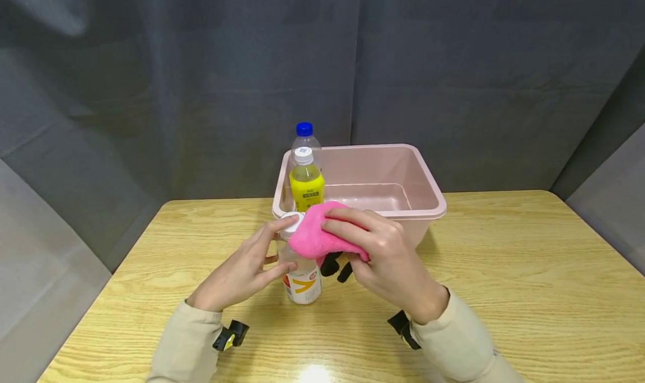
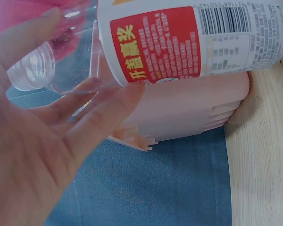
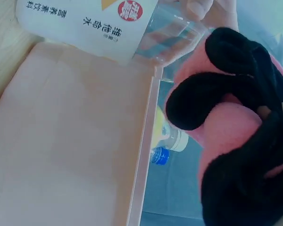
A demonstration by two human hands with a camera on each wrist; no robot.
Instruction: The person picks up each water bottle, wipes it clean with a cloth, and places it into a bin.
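A clear plastic bottle with a white label (image 1: pixel 304 288) stands upright on the table, in front of the pink bin (image 1: pixel 418 227). My left hand (image 1: pixel 234 276) holds its upper part, the thumb at the side and a finger reaching over the whitish top. In my right hand (image 1: pixel 385 257) is a bunched pink cloth (image 1: pixel 322 234), pressed close against the bottle's shoulder. The right wrist view shows black folds (image 3: pixel 236 52) among the cloth's pink ones. Cloth and fingers cover part of the bottle's upper half.
Inside the bin, at its left end, stand a yellow-labelled bottle with a white cap (image 1: pixel 307 186) and a clear bottle with a blue cap (image 1: pixel 304 129). The wooden table (image 1: pixel 529 271) extends to both sides. A dark curtain (image 1: pixel 242 92) hangs behind.
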